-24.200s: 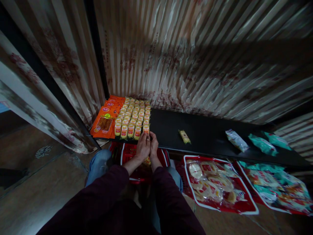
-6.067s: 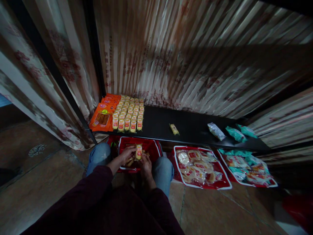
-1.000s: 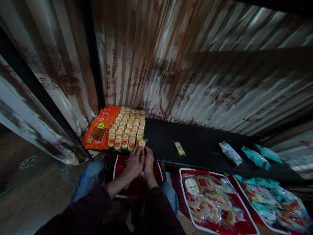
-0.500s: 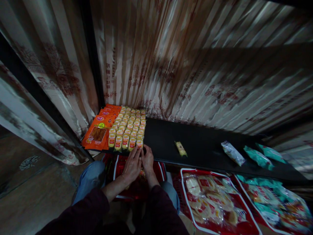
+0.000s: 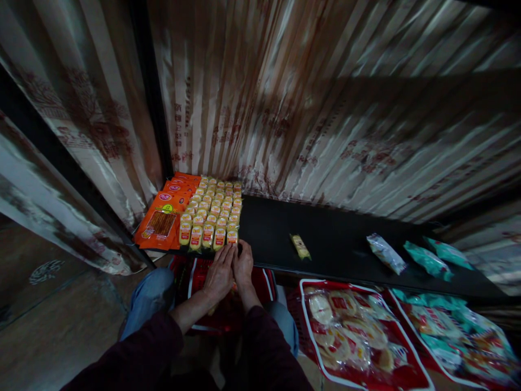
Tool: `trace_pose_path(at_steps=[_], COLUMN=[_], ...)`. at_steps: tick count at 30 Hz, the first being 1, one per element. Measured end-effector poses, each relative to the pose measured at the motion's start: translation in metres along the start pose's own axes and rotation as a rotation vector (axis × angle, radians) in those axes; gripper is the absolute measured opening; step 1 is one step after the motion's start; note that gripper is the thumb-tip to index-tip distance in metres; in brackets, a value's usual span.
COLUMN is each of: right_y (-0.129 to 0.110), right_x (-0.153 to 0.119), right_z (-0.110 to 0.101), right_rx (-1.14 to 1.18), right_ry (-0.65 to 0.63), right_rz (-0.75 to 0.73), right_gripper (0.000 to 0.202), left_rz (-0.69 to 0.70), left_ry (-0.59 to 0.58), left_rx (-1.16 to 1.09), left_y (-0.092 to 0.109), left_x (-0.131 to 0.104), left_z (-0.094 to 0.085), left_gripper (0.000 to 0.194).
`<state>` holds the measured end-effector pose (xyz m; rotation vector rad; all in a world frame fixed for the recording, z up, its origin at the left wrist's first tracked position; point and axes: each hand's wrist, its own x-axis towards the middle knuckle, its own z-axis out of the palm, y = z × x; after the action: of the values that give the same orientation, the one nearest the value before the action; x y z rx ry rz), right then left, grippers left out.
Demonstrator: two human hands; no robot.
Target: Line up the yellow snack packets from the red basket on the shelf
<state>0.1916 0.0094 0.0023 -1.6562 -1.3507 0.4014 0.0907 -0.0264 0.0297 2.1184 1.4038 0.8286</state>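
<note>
Rows of small yellow wrapped snack cakes [image 5: 209, 214] stand close together on the black shelf [image 5: 268, 222]. At the front right corner of these rows is a wrapped snack cake [image 5: 232, 237] with a red and white label. My left hand [image 5: 220, 274] presses its closed-together fingers against the lower front of this cake. My right hand [image 5: 243, 266] has its fingers bent around the same cake's right lower side. Both hands touch each other at the fingertips, and their grip partly hides the cake's bottom. Orange snack bags [image 5: 160, 220] lie overlapped left of the rows.
One yellow packet [image 5: 300, 246] lies alone mid-shelf. A white-purple bag [image 5: 386, 253] and teal bags [image 5: 428, 260] lie farther right. Red baskets with wrapped food [image 5: 303, 304] stand below the front edge; another basket [image 5: 191, 282] is between my knees. A curtain [image 5: 285, 108] hangs behind.
The view has shifted very slightly. My hands remain at the front right snack cake, with the right fingers a little closer around it.
</note>
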Motion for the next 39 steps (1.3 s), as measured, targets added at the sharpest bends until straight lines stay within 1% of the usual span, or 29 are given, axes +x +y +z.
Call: trace_pose_path(at_steps=[6, 10, 15, 22, 25, 30, 36, 39], right_y=[-0.004, -0.01, -0.012, -0.013, -0.016, -0.018, -0.018, -0.016], right_x=[-0.001, -0.007, -0.009, -0.015, -0.017, -0.013, -0.009, -0.008], right_z=[0.001, -0.002, 0.0, -0.003, -0.004, -0.003, -0.009, -0.009], right_rx=[0.01, 0.024, 0.045, 0.022, -0.003, -0.057, -0.231, -0.228], right_ry=[0.026, 0.042, 0.043, 0.049, 0.055, 0.005, -0.023, -0.059], right_rz=[0.0, -0.003, 0.015, -0.02, -0.023, -0.012, -0.034, -0.006], right_gripper=[0.034, 0.031, 0.028, 0.024, 0.022, 0.022, 0.029, 0.033], left_rz=[0.022, 0.024, 0.017, 0.024, 0.026, 0.029, 0.067, 0.072], left_ry=[0.019, 0.007, -0.007, -0.006, -0.038, -0.037, -0.003, -0.003], left_rx=[0.008, -0.007, 0.009, 0.07, 0.093, 0.136, 0.249, 0.281], left_y=[-0.002, -0.007, -0.014, -0.01, -0.01, -0.011, -0.012, -0.014], left_x=[0.001, -0.002, -0.002, -0.004, -0.005, -0.002, 0.0, 0.0], left_z=[-0.004, -0.004, -0.002, -0.004, -0.006, -0.007, -0.003, -0.001], left_gripper=[0.059, 0.058, 0.057, 0.053, 0.053, 0.055, 0.053, 0.054])
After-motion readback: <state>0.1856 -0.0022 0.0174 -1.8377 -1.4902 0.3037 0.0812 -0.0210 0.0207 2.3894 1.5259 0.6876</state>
